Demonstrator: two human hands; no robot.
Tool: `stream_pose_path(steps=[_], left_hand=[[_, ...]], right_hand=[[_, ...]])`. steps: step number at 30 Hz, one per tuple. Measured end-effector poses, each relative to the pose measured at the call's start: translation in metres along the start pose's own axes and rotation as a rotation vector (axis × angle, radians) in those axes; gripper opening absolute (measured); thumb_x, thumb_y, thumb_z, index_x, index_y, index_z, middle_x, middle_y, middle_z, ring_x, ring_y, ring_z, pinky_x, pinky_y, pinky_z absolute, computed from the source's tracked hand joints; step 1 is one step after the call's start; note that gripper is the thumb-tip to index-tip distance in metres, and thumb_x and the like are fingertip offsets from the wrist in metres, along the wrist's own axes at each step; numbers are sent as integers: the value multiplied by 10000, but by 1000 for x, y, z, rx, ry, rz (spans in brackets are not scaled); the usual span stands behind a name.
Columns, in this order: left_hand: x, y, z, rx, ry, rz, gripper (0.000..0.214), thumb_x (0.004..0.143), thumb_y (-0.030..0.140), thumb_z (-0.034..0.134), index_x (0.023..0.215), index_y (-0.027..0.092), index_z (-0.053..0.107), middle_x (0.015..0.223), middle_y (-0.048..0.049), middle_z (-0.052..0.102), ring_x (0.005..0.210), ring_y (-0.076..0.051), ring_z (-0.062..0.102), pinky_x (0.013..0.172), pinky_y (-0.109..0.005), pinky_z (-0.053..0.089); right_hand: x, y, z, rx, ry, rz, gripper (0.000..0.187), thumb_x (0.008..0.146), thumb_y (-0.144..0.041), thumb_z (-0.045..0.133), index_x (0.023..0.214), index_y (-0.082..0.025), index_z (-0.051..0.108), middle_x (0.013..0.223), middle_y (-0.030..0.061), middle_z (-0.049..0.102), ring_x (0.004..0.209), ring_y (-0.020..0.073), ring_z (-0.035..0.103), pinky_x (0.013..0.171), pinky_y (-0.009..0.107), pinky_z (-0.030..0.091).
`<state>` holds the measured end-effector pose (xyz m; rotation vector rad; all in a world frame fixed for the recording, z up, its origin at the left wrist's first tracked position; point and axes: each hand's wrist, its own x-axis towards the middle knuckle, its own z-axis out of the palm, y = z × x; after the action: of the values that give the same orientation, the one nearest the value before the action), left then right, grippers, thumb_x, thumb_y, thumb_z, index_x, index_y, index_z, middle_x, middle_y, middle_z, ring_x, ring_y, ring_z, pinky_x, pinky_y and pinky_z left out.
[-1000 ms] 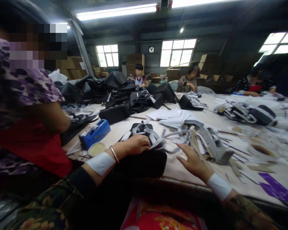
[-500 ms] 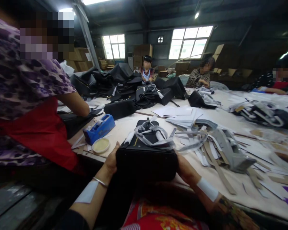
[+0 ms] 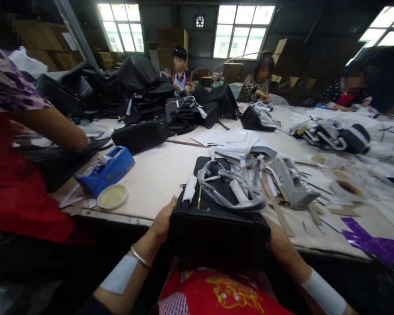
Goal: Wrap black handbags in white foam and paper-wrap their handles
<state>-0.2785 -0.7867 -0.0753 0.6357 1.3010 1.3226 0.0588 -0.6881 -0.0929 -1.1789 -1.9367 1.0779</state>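
A black handbag (image 3: 216, 227) lies at the near edge of the work table (image 3: 157, 175), its handles wrapped in grey plastic film (image 3: 231, 186). My left hand (image 3: 162, 221) grips the bag's left end, thumb on top. My right hand (image 3: 274, 234) holds the bag's right end; its fingers are mostly hidden behind the bag. Both wrists carry white bands, and a bangle sits on the left one.
A blue tape dispenser (image 3: 107, 170) and a round lid (image 3: 112, 197) lie left of the bag. A person in a red apron (image 3: 16, 183) works close on the left. Paper sheets (image 3: 233, 142), cardboard strips, wrapped bags and piles of black bags cover the table; other people sit at the far side.
A second ago my hands lay on top of the bag and the table; they have taken the bag by both ends and drawn it toward me to the table edge.
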Motion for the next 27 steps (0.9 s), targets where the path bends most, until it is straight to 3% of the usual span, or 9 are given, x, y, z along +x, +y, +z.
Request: stream_pose_path(steps=[3, 7, 10, 12, 15, 18, 23, 25, 27], left_hand=[[-7, 6, -7, 66, -5, 29, 620, 888, 667, 508, 1127, 137, 722, 1059, -111, 757, 1126, -306, 646, 1059, -433, 446], [-21, 8, -16, 270, 164, 100, 551, 851, 652, 573, 1050, 166, 740, 1046, -94, 753, 1084, -307, 655, 999, -422, 485], [-26, 18, -14, 355, 382, 230, 530, 818, 622, 638, 1082, 167, 705, 1043, -96, 747, 1036, -286, 675, 927, -401, 526], [-29, 32, -4, 400, 419, 348, 491, 827, 573, 656, 1109, 172, 684, 1052, -95, 744, 1001, -264, 686, 892, -378, 539], [-38, 59, 23, 462, 275, 423, 370, 840, 495, 666, 1051, 194, 707, 971, -74, 754, 898, -239, 701, 815, -344, 552], [-49, 78, 55, 491, 46, 394, 281, 853, 457, 653, 962, 210, 729, 845, -55, 744, 745, -203, 686, 686, -308, 542], [-50, 84, 112, 332, -456, 157, 420, 881, 542, 601, 1032, 164, 705, 933, -107, 737, 678, -144, 656, 545, -222, 468], [-44, 85, 131, 203, -567, 90, 538, 890, 612, 544, 1160, 160, 655, 1011, -135, 719, 715, -152, 667, 547, -219, 473], [-39, 89, 140, 216, -577, 142, 563, 906, 616, 509, 1215, 159, 620, 1039, -143, 705, 768, -178, 679, 596, -254, 508]], right_hand=[[4, -2, -13, -194, 79, 57, 422, 934, -526, 496, 1011, -188, 737, 937, 97, 742, 908, 283, 690, 810, 395, 571], [13, -5, -23, -343, 297, -53, 501, 882, -467, 584, 1274, -156, 602, 1116, 148, 675, 849, 261, 680, 723, 382, 578], [30, -13, -26, -388, 237, -292, 561, 888, -342, 560, 1421, -184, 482, 1304, 166, 574, 1063, 287, 633, 860, 431, 561], [43, -21, -28, -409, 134, -444, 493, 888, -235, 513, 1380, -215, 530, 1342, 139, 557, 1215, 293, 559, 994, 473, 499], [60, -35, -34, -426, 57, -569, 366, 847, -132, 496, 1169, -215, 649, 1250, 111, 619, 1199, 274, 577, 1029, 472, 474], [69, -57, -44, -473, 113, -639, 279, 802, -92, 499, 1013, -196, 648, 1126, 108, 673, 1083, 269, 634, 967, 450, 507], [71, -123, -48, -676, 314, -811, 368, 766, -96, 497, 1110, -148, 616, 984, 120, 694, 925, 286, 660, 845, 412, 524], [69, -150, -43, -769, 311, -895, 365, 785, -108, 510, 1133, -134, 617, 954, 118, 692, 896, 279, 656, 837, 399, 510], [66, -166, -38, -859, 268, -925, 323, 811, -128, 515, 1113, -126, 632, 886, 111, 682, 847, 270, 647, 810, 387, 499]])
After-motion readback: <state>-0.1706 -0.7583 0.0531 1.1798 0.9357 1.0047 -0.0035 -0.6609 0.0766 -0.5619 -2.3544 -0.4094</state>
